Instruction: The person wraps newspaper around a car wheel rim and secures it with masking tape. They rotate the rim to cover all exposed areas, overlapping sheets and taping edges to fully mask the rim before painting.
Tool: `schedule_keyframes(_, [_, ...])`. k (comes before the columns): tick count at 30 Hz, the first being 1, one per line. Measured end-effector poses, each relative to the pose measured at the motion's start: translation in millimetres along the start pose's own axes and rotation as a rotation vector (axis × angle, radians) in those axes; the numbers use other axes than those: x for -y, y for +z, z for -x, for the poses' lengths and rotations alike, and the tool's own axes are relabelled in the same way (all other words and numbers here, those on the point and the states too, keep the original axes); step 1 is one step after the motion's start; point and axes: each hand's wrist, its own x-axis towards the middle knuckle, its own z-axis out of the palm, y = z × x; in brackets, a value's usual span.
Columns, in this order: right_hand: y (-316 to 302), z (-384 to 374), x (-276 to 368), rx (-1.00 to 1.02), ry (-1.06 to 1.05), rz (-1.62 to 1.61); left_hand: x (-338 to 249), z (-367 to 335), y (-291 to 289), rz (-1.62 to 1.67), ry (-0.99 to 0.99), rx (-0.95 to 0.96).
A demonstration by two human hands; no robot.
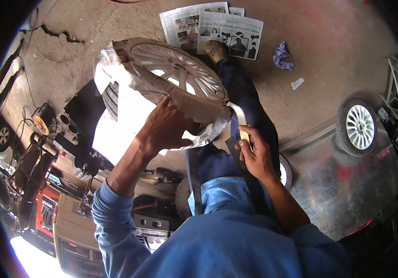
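A wheel [179, 67] with a dusty multi-spoke rim stands tilted in front of me, newspaper [196, 107] wrapped round part of its tyre. The near-left paper is washed out by bright light. My left hand [167, 125] rests on this newspaper near the rim, index finger stretched out and thumb apart, gripping nothing. A pale strip of masking tape [239, 114] runs from the wheel's right edge down to my right hand [256, 153]. The fingers of that hand are closed on the tape; whether a roll sits behind them is hidden. A dark strap hangs beside it.
Newspaper sheets [231, 34] lie on the concrete beyond the wheel, by my shoe [216, 50]. Crumpled purple paper [282, 57] lies farther right. A white-spoked wheel [360, 127] rests on a metal sheet [333, 185]. Car parts and machinery [76, 123] crowd the left.
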Motion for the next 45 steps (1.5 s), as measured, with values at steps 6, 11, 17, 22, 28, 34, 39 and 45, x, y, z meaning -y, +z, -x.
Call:
schedule_keyframes(6, [38,-34,-44,-0.040,-0.252,0.308,13,2,7,0.015,-0.024,-0.087])
schedule_keyframes(11, [60,-56,-60,-0.038,-0.384,0.458,16,8,11,0.069,-0.110,-0.151])
schedule_keyframes(17, [68,-71,-66,-0.004,-0.303,0.260,19,14,24,-0.035,-0.175,-0.359])
schedule_keyframes(22, [72,-72,-59,-0.062,-0.326,0.382,23,15,44,-0.059,-0.205,-0.520])
schedule_keyframes(28, [81,-73,-59,-0.133,-0.304,0.437,18,14,65,-0.121,-0.358,-0.610])
schedule_keyframes(34, [84,-75,-69,-0.146,-0.352,0.411,25,16,97,-0.283,-0.415,-0.998])
schedule_keyframes(39, [83,-74,-69,-0.121,-0.338,0.417,8,19,124,-0.464,-0.329,-0.963])
schedule_keyframes(45, [81,-79,-68,-0.169,-0.425,0.417,-15,11,132,-0.187,-0.653,-0.830])
